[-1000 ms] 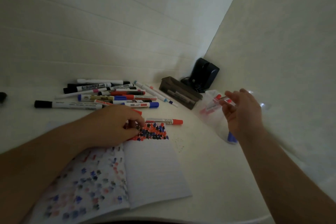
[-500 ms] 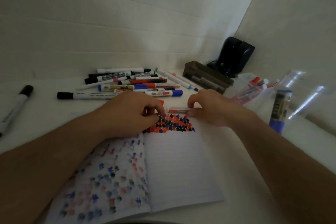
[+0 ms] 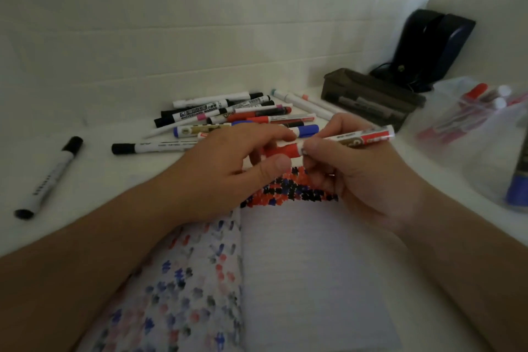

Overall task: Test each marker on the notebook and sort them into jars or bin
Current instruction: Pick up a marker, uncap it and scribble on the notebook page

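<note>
My right hand (image 3: 357,174) grips the red marker (image 3: 351,138) by its barrel; my left hand (image 3: 228,168) pinches its red cap (image 3: 281,150), above the notebook (image 3: 308,266) top edge.

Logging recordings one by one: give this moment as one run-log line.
step: uncapping | left hand: on red cap | right hand: holds red marker | over: notebook | cap: still on

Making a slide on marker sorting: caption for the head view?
Both hands grip a red marker by cap and barrel above the notebook, beside a marker pile.
</note>
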